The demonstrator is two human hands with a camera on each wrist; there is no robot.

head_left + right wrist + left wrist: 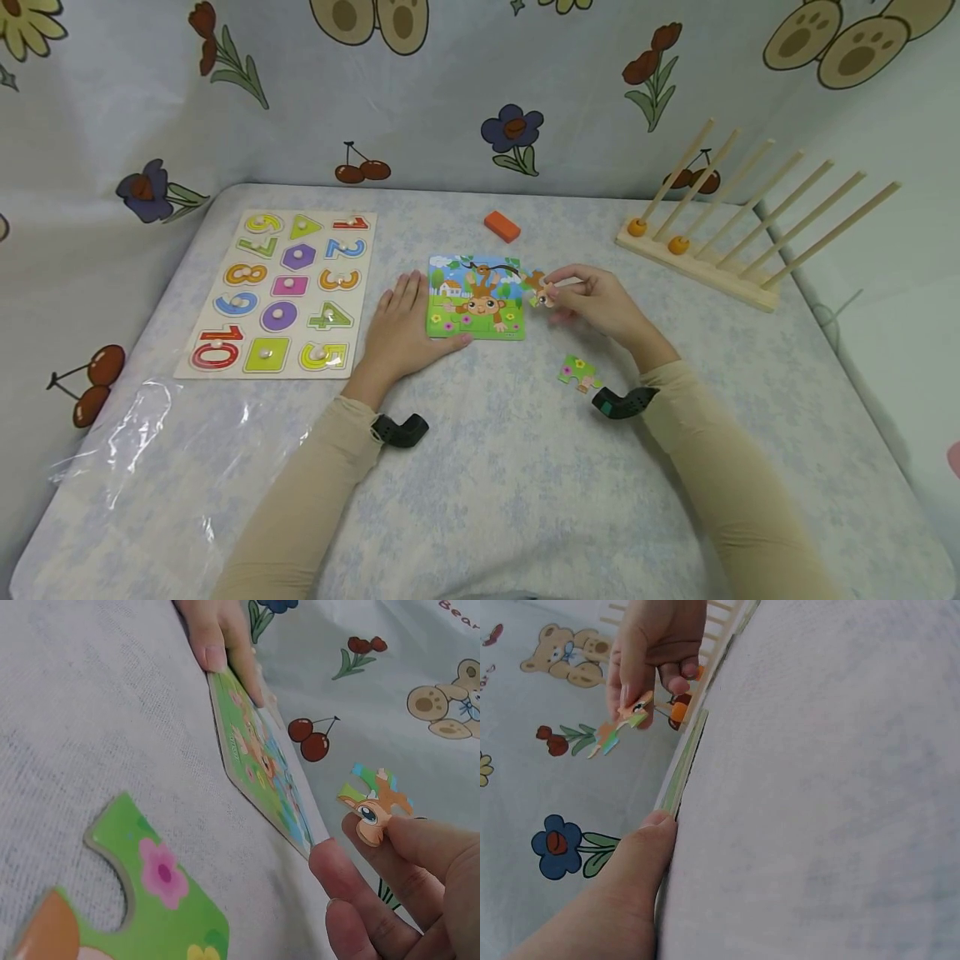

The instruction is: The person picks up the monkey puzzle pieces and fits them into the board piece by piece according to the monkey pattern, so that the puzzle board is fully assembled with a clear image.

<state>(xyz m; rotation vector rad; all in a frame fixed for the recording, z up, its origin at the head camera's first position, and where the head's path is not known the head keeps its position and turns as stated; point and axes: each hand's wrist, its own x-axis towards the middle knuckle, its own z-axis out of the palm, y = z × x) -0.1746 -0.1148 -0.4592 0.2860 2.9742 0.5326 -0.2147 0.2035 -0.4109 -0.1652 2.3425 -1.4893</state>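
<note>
A square monkey jigsaw puzzle board point(476, 298) lies flat in the middle of the table. My left hand point(405, 323) rests along its left side with fingers straight, the thumb at the board's lower edge. Between thumb and fingertips my right hand point(600, 304) pinches a jigsaw piece point(380, 804) printed with a monkey's eye and brown fur, raised just off the board's right edge. A second jigsaw piece point(579, 372), green with flowers, lies on the table below the right hand. It shows large in the right wrist view.
On the left lies a number and shape peg puzzle point(360, 317), its slots filled. An orange block point(502, 226) sits behind the monkey board. At the back right stands a wooden rack with slanted rods point(693, 258), with two orange beads. Clear plastic point(142, 425) lies at the left edge.
</note>
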